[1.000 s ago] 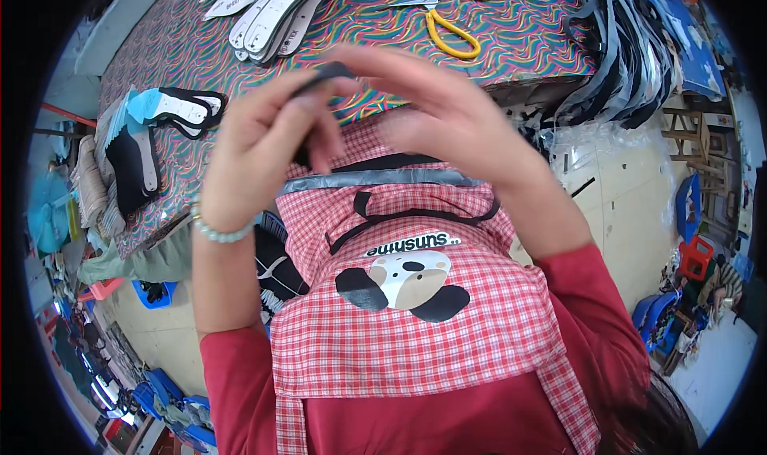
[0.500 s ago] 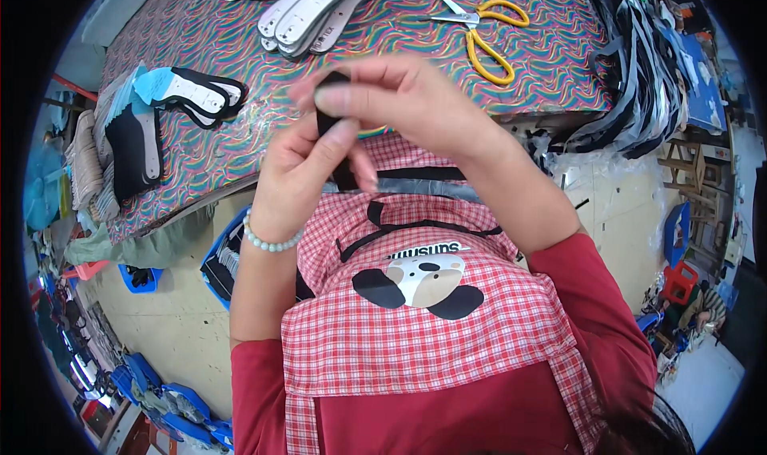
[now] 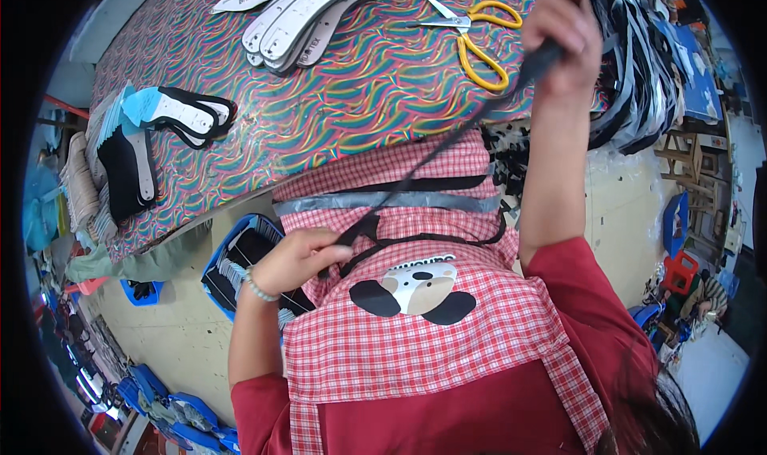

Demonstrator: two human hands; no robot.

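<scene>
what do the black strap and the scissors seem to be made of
Black strap: looks like soft matte fabric or elastic, stretched thin between the right hand and left hand. Scissors: shiny metal blades, glossy yellow handles, probably plastic.

Two hands show: the left hand pinches one end of one black strap and the right hand grips its other end. On the one table lie one pair of yellow scissors, one fanned pile of about five white insoles, and two black-edged insoles by a stack of black pieces. One blue bin sits on the floor, and the apron carries one dog patch
</scene>
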